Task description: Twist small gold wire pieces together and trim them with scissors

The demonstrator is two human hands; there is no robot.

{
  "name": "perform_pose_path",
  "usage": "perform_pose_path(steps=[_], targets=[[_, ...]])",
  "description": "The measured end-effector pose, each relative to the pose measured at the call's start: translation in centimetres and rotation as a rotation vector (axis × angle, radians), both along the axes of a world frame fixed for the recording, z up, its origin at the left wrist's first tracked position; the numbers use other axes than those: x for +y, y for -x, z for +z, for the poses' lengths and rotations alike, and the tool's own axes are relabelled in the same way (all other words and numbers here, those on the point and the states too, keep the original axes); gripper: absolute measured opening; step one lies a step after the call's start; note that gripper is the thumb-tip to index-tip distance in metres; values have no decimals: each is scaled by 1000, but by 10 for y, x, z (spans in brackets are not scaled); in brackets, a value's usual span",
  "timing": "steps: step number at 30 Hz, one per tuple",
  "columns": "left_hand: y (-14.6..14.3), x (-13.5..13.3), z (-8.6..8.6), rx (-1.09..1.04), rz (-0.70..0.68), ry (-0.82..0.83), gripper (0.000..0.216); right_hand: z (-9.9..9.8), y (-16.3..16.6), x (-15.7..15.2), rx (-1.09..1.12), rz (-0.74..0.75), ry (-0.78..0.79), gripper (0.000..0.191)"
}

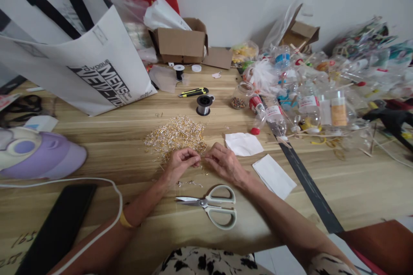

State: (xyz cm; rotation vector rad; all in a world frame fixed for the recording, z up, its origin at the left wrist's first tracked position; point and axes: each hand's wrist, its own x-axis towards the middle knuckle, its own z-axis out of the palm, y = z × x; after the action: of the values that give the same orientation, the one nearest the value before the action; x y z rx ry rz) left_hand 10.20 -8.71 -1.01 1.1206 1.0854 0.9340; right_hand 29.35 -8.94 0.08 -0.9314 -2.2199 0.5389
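Both hands meet at the front edge of a loose pile of gold and clear beads (177, 134). My left hand (184, 162) is closed in a pinch. Close beside it, my right hand (225, 163) pinches too, fingertips turned toward the left ones. Whatever lies between the fingertips is too small to make out. A short beaded strand (189, 183) rests on the wood below the hands. Nearer to me lie scissors (206, 206) with pale handles, blades slightly apart and pointing left. Beyond the pile stands a spool of thin wire (204, 105).
A yellow-black utility knife (193, 92) and a dark spool (178, 71) lie farther back. White papers (274, 175) are right of my hand. Plastic bottles (308, 107) crowd the right side. At left are a large white bag (106, 64), a purple device (48, 154) and a black phone (58, 227).
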Motion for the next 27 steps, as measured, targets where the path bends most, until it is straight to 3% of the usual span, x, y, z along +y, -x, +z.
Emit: perform_pose_path(steps=[17, 27], targets=[[-2, -3, -5, 10, -103, 23, 11, -8, 4, -5, -61, 38, -48, 16], [-1, -1, -5, 10, -175, 42, 22, -9, 4, -5, -23, 43, 8, 12]])
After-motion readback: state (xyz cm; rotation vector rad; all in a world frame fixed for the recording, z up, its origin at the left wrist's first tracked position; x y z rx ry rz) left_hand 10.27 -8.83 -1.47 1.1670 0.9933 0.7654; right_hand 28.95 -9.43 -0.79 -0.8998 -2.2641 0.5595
